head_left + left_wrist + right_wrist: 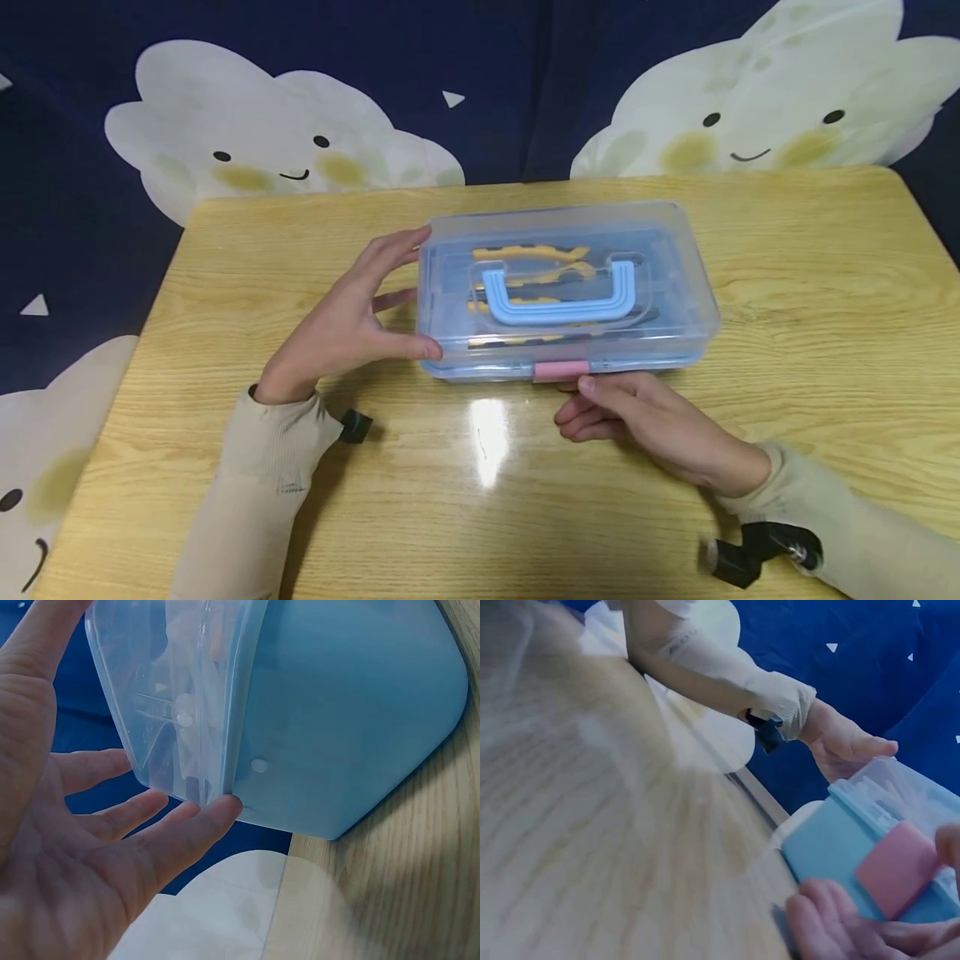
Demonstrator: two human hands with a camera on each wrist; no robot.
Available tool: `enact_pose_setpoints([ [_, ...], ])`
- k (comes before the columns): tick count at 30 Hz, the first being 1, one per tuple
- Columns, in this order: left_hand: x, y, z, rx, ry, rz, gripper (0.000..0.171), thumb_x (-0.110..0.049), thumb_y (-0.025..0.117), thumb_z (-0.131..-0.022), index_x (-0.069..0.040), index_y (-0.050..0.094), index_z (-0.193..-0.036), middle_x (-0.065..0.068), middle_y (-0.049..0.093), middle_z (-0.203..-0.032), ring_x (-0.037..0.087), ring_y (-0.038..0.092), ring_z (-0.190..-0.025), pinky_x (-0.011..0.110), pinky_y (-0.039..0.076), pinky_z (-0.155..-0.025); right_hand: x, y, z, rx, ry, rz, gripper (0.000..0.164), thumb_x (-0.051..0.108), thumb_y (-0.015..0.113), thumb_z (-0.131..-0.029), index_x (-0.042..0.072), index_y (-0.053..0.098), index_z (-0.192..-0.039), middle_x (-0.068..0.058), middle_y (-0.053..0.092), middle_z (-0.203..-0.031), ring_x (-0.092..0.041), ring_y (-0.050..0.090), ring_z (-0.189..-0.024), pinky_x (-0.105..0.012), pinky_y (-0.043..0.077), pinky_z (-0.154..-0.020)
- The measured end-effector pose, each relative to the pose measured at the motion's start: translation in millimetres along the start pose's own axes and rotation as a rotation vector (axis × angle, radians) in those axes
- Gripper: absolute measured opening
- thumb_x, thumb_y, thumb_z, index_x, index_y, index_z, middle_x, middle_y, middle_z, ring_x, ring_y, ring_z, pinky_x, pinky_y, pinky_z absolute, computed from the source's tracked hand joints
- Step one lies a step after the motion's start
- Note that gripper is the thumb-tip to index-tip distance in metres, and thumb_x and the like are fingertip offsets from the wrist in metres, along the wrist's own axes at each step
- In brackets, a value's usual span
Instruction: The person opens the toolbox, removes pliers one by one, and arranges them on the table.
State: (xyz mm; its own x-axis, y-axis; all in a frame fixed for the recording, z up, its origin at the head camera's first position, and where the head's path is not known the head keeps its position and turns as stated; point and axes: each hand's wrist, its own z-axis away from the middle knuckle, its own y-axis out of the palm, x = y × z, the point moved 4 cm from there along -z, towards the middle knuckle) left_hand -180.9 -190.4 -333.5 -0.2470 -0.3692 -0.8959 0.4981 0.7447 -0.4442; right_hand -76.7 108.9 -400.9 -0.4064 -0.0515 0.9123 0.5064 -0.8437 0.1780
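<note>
A lidded plastic storage box (678, 333) sits on the table, with a clear lid and a blue base (360, 712). Folded on the lid is a blue handle (558, 312); a pink latch (561, 370) is on the front. Through the lid several yellow-and-black tools (528, 252) show, their kind unclear. My left hand (345, 312) spans the box's left end, thumb at the front corner and fingers toward the back one. At the front, my right hand (645, 421) is by the latch, thumb tip touching around its lower right corner, other fingers loosely bent below.
The box stands on a wood-grain table (810, 350), toward its far edge. Behind the table hangs a dark blue cloth (517, 100) with white smiling clouds. Small black devices (356, 426) are strapped at both wrists.
</note>
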Motion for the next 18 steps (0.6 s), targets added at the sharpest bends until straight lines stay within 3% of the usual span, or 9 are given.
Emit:
enact_pose_setpoints([
  [6, 0.0, -0.1, 0.3, 0.004, 0.009, 0.012, 0.113, -0.03, 0.096, -0.072, -0.028, 0.029, -0.163, -0.003, 0.027, -0.168, 0.022, 0.032, -0.154, 0.048, 0.048, -0.118, -5.0, 3.5, -1.1, -0.062, -0.024, -0.143, 0.061, 0.033, 0.046, -0.112, -0.023, 0.049, -0.138, -0.009, 0.079, -0.111, -0.022, 0.077, -0.106, -0.035, 0.062, -0.097],
  [12, -0.3, 0.1, 0.3, 0.0, 0.011, 0.006, 0.114, -0.025, 0.097, -0.072, -0.029, 0.029, -0.163, -0.003, 0.026, -0.168, 0.022, 0.032, -0.154, 0.048, 0.048, -0.117, -10.8, 1.3, -3.2, -0.101, -0.04, -0.187, 0.061, 0.035, 0.048, -0.111, -0.019, 0.049, -0.142, -0.011, 0.08, -0.11, -0.024, 0.078, -0.104, -0.038, 0.063, -0.095],
  [18, -0.6, -0.1, 0.2, -0.005, 0.005, 0.006, 0.116, -0.017, 0.097, -0.071, -0.029, 0.028, -0.163, -0.002, 0.027, -0.167, 0.021, 0.033, -0.153, 0.047, 0.049, -0.117, -13.0, 1.0, -6.1, -0.055, -0.093, -0.218, 0.049, 0.031, 0.046, -0.112, -0.006, 0.057, -0.142, -0.015, 0.077, -0.117, -0.024, 0.077, -0.106, -0.041, 0.062, -0.096],
])
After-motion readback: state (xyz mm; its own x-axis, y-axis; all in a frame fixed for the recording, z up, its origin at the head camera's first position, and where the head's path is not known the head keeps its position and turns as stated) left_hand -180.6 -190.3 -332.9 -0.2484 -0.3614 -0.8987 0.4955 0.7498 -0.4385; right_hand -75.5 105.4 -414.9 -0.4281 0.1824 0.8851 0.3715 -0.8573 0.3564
